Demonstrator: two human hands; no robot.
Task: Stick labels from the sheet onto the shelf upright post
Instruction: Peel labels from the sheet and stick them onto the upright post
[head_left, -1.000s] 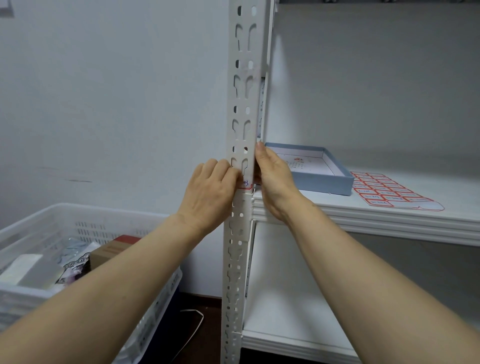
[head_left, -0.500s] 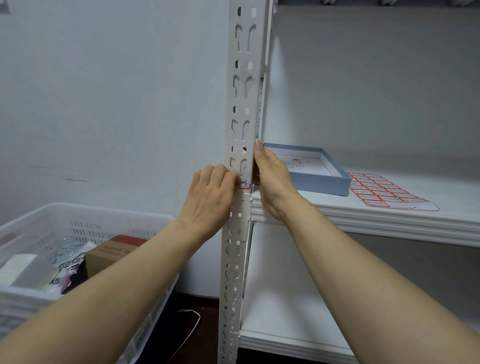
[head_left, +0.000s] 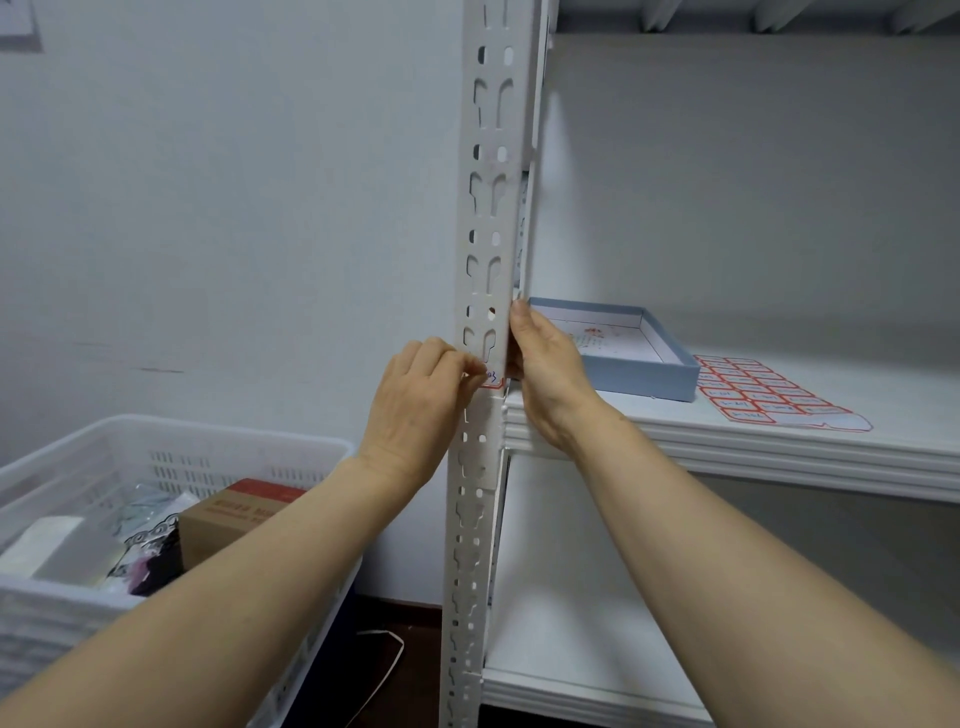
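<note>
At the centre of the head view, the white slotted shelf upright post (head_left: 488, 260) runs from 12 o'clock to 6 o'clock. A red-bordered label (head_left: 493, 379) with blue handwriting sits on the front face of the post, level with the shelf board (head_left: 779, 447) that meets the post at its 3 o'clock side. The left hand (head_left: 421, 400), reaching in from 8 o'clock, has its fingers curled, and their tips pin the left end of the label against the post; the thumb is hidden. The right hand (head_left: 545, 374), reaching in from 4 o'clock, lies with fingers nearly straight and close together along the right edge of the post, beside the label; whether it touches the label cannot be told. On the shelf board, at 3 o'clock of the hands, stands a shallow blue box (head_left: 639, 374); just beyond it, further toward 3 o'clock, lies the label sheet (head_left: 769, 397), partly used. At 8 o'clock, a white basket (head_left: 208, 447) holds a cardboard carton (head_left: 234, 514) and assorted packets.
</note>
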